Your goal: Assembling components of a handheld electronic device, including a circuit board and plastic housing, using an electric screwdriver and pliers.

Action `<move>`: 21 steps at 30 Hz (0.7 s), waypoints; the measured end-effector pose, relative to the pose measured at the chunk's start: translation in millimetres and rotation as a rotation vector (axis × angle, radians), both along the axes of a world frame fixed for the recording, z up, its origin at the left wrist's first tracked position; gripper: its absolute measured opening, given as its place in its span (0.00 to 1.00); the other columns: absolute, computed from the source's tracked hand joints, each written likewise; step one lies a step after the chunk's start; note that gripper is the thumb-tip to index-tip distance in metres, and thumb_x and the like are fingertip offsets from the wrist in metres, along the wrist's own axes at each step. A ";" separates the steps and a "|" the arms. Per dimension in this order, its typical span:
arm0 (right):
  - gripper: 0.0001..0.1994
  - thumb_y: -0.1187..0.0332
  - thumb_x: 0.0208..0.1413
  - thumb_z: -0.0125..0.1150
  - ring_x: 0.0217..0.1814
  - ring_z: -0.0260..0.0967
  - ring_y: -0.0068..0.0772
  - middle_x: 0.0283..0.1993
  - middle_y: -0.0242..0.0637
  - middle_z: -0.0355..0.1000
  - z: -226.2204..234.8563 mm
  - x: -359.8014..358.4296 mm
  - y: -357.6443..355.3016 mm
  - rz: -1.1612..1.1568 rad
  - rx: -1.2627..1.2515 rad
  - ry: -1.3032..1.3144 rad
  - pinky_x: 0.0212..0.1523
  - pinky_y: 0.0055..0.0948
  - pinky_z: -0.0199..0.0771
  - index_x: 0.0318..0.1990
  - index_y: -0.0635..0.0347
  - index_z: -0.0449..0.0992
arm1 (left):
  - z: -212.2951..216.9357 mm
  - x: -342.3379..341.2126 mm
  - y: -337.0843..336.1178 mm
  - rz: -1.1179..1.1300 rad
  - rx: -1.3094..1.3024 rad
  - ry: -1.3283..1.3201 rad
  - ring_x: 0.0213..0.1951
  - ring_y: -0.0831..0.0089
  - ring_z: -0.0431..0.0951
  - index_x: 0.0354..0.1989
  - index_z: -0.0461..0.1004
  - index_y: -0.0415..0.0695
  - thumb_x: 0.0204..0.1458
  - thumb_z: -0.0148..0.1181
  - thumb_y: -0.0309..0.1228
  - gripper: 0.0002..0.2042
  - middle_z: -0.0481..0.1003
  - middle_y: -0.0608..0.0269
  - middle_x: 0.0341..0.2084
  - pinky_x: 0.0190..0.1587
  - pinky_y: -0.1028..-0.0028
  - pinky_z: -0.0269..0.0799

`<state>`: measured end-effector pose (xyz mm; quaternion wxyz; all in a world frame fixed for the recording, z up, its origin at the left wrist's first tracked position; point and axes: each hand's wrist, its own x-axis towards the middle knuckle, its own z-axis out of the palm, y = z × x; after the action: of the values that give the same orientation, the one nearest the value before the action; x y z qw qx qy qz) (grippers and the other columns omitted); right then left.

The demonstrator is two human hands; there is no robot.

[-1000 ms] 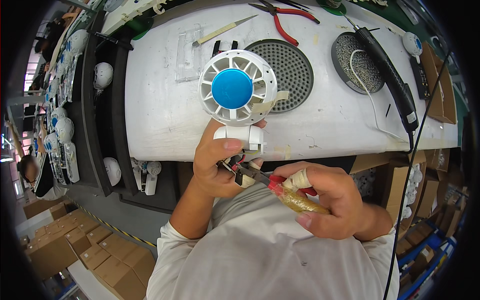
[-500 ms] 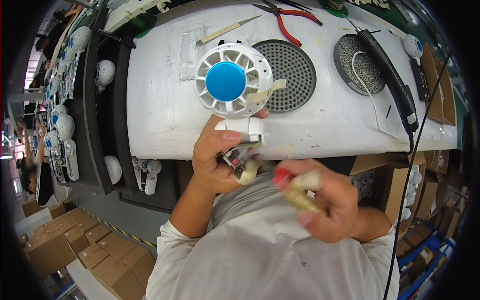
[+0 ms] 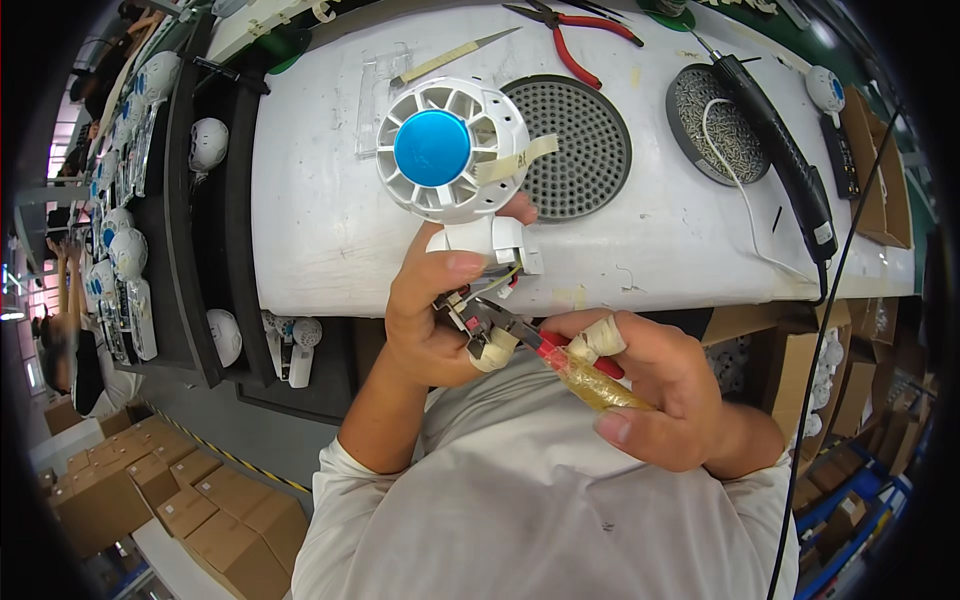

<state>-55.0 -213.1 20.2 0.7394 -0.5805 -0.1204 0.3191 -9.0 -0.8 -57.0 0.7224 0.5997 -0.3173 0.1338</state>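
Observation:
My left hand (image 3: 420, 310) is closed around the neck of a white handheld fan (image 3: 395, 185) with a blue round centre. A strip of masking tape (image 3: 515, 162) sticks out from its grille. Below the neck, wires (image 3: 512, 278) and a small circuit board (image 3: 463, 312) are exposed by my left fingers. In my right hand (image 3: 665, 390) are red-handled pliers (image 3: 550, 345), one handle wrapped in yellowish tape. Their dark jaws reach the parts beneath the fan; whether they grip a wire I cannot tell. Tape covers a finger on each hand.
A grey perforated round tray (image 3: 590, 150) lies behind the fan. Farther right are a dish of screws (image 3: 700, 140) and a black corded electric screwdriver (image 3: 775, 140). Other red-handled pliers (image 3: 570, 50) and a taped pointed blade (image 3: 455, 56) lie at the back. Dark shelving (image 3: 215, 260) stands left.
My right hand has brought the pliers up and left, so the jaws now meet the parts under the fan. The fan has shifted slightly left and up.

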 end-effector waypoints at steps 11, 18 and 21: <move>0.23 0.73 0.44 0.56 0.59 0.62 0.38 0.57 0.54 0.64 7.8 7.0 -3.1 0.046 -0.031 0.104 0.61 0.33 0.58 0.50 0.76 0.67 | 0.9 3.2 0.6 0.028 0.080 -0.073 0.52 0.46 0.73 0.53 0.65 0.51 0.42 0.69 0.23 0.28 0.70 0.34 0.49 0.47 0.61 0.73; 0.22 0.74 0.44 0.55 0.60 0.63 0.38 0.57 0.53 0.65 7.2 9.2 -4.4 0.062 -0.030 0.095 0.61 0.33 0.58 0.49 0.75 0.67 | -0.6 2.3 0.7 0.009 0.060 -0.054 0.51 0.47 0.74 0.53 0.65 0.52 0.41 0.69 0.21 0.29 0.68 0.33 0.51 0.47 0.61 0.73; 0.22 0.76 0.43 0.54 0.60 0.63 0.39 0.58 0.54 0.65 7.6 10.0 -4.8 0.059 -0.044 0.111 0.62 0.33 0.58 0.49 0.75 0.67 | 0.7 1.6 2.1 -0.006 0.064 -0.035 0.52 0.47 0.74 0.53 0.65 0.51 0.41 0.69 0.21 0.29 0.68 0.34 0.51 0.48 0.61 0.73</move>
<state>-44.9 -217.9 27.8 0.7223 -0.5742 -0.0895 0.3750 -7.3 1.4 -56.4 0.6975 0.6192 -0.3356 0.1319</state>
